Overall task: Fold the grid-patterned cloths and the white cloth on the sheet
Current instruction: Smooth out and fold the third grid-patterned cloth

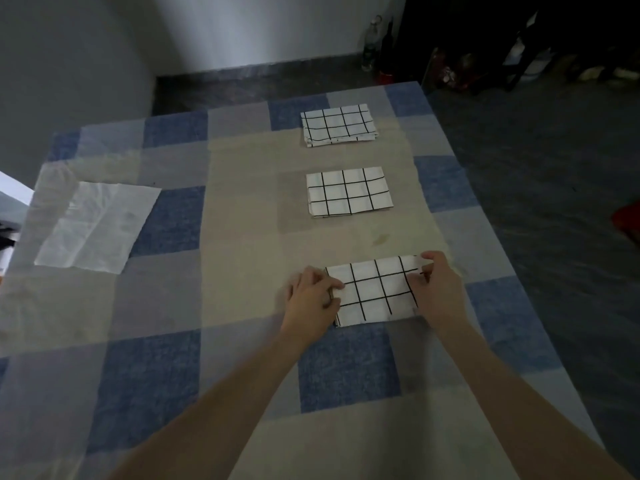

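Note:
Three white cloths with a black grid lie folded in a row on the checked sheet (242, 209). The far grid cloth (338, 125) and the middle grid cloth (349, 191) lie untouched. The near grid cloth (375, 292) is between my hands. My left hand (313, 292) grips its left edge with curled fingers. My right hand (437, 284) pinches its right edge, thumb over the far right corner. A plain white cloth (95, 226) lies spread flat and creased at the left of the sheet.
The sheet's right edge drops to a dark floor (554, 150). Bottles (372, 43) stand by the wall beyond the far edge. Dark furniture and clutter (519, 53) fill the back right. A red object (628, 220) lies on the floor at the right.

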